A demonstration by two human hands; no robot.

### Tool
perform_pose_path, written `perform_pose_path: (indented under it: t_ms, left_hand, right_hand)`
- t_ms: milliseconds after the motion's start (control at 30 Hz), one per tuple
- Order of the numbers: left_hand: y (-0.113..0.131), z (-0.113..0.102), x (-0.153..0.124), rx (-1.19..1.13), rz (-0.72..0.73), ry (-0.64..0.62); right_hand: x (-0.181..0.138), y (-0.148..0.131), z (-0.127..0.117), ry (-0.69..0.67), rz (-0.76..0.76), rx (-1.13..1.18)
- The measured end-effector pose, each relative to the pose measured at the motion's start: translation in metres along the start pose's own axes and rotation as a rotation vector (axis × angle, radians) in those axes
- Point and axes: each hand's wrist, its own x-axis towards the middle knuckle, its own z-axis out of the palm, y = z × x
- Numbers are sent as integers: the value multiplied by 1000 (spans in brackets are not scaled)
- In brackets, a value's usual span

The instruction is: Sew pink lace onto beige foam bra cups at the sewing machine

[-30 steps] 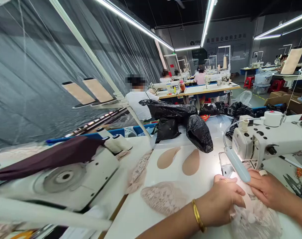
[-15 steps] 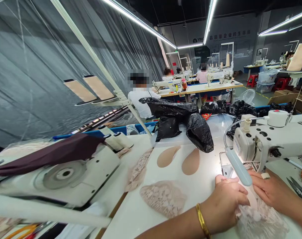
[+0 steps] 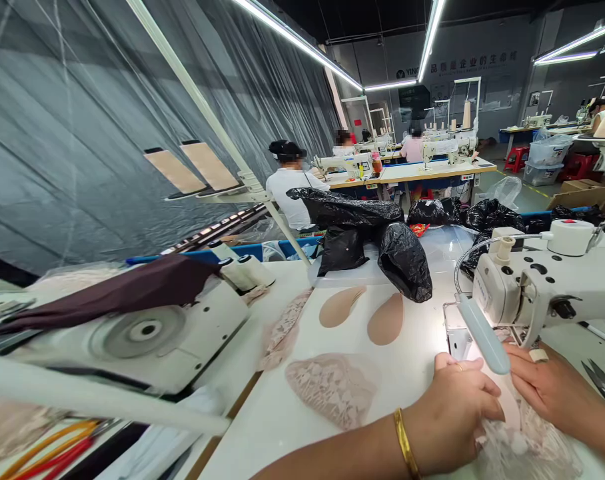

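Note:
At the sewing machine (image 3: 547, 280) on the right, my left hand (image 3: 465, 407) has its fingers curled over a pale pink lace piece (image 3: 510, 403) with a smooth padded part. Closer to the machine's head, my right hand (image 3: 547, 380) presses the same piece from the other side, fingers together and a light band around one finger. A grey lamp (image 3: 485, 337) on a bendable neck covers part of the stitching area. Sheer lace gathers below both hands. To the left lie a flat lace piece (image 3: 332, 387) and two beige teardrop pads (image 3: 385, 320).
Black plastic bags (image 3: 405, 260) sit at the table's back edge. Scissors (image 3: 602, 383) lie right of my hand. At left, dark cloth (image 3: 112, 293) drapes over another machine, near thread cones (image 3: 247, 270). A seated person in white (image 3: 290, 193) is beyond the table.
The view has swung slightly left, so the surroundings sit farther right. Both hands stay on the lace piece at the machine, with little visible movement.

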Motion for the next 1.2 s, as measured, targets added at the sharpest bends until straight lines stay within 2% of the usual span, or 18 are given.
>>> perform_pose_path:
  t_ms: [667, 900, 1100, 1200]
  left_hand:
    - [-3, -4, 2, 40, 18, -20]
    - [-4, -19, 5, 98, 25, -33]
    - [-14, -35, 11, 165, 79, -69]
    - [-20, -41, 13, 181, 86, -86]
  right_hand:
    - [-3, 7, 9, 5, -25, -54]
    - [1, 6, 6, 66, -42, -55]
    - [4, 2, -1, 124, -64, -69]
    - [3, -1, -8, 89, -84, -40]
